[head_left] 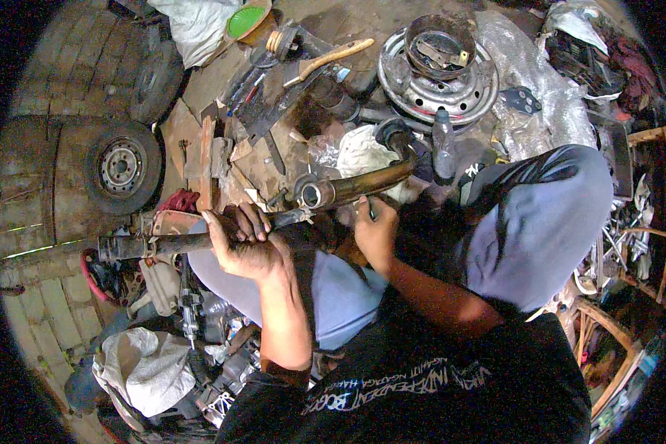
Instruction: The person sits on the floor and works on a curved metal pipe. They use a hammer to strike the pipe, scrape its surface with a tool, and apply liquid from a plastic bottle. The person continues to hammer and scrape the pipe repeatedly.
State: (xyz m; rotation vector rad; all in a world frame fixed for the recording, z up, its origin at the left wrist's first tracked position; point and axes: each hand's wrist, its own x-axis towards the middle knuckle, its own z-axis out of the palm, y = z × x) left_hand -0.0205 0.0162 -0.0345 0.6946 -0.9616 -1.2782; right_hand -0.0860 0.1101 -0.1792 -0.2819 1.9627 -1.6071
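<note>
Across my lap lies a long dark tube (174,246) with an open end at the left. My left hand (248,248) is closed round it, the dirty fingers curled over the top. Just beyond, a bent brownish metal pipe (366,183) shows a round open mouth towards me, and a dark wider collar sits at its far end. Whether the pipe and tube are joined is hard to see. Under the pipe, my right hand (377,233) is closed in a pinch near its lower side. A small dark bit shows between those fingers, too small to name.
A wheel rim (436,92) with a metal bowl (440,52) on it stands ahead. Nearby are a dark bottle (442,144), a wooden-handled tool (329,61) and a white cloth (364,152). A tyred wheel (122,167) stands at left; a white sack (144,370) lies lower left.
</note>
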